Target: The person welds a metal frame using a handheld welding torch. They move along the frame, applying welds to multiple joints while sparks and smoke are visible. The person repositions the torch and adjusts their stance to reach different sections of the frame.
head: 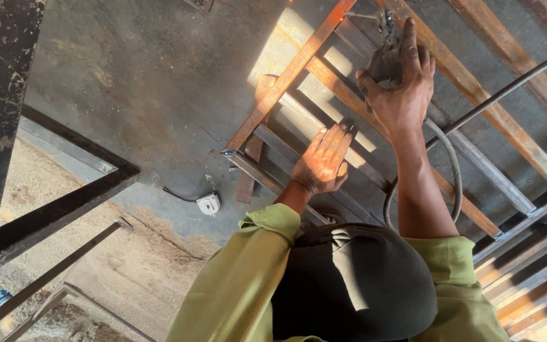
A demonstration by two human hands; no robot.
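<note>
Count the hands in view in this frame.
2. The left hand lies flat on the rusty metal frame; the right hand grips a welding holder farther up.

A single head-worn camera looks steeply down from close above at the rusty steel tube frame [299,63] lying on the grey concrete floor [147,82].

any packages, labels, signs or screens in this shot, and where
None to be seen. The nearest to one is a small white round-cornered case with a dark cord, lying on the concrete floor left of the rusty metal frame; any marking on it is too small to tell.
</note>
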